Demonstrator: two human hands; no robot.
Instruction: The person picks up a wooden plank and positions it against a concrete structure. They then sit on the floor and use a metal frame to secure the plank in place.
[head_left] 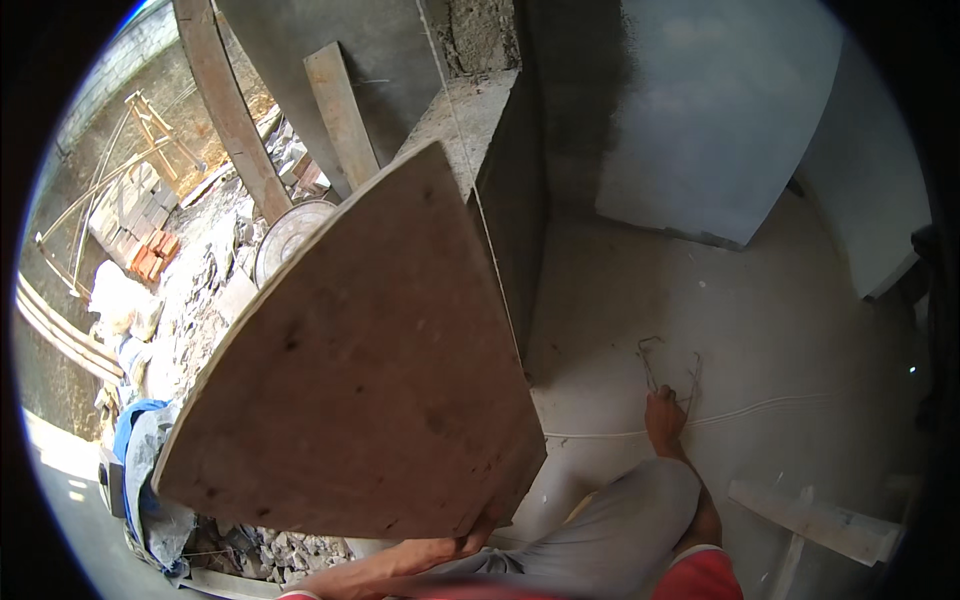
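Note:
A large brown wooden board (370,370) stands tilted in front of me and fills the left middle of the view. At its lower right edge, my left hand (475,540) grips it; part of the fingers is hidden by the board. Farther right, my right hand (663,420) reaches down near the floor, closed on thin bent metal rods (648,365). The rods have hooked ends and stick up from the fist. A thin string (482,215) runs down past the board's right edge.
Behind the board is a concrete ledge (470,125). Planks (340,115) lean there. Rubble (205,290) and stacked bricks (150,255) lie outside at left. A pale cable (760,406) crosses the floor; timber pieces (815,522) lie at lower right. A pale panel (715,120) stands behind.

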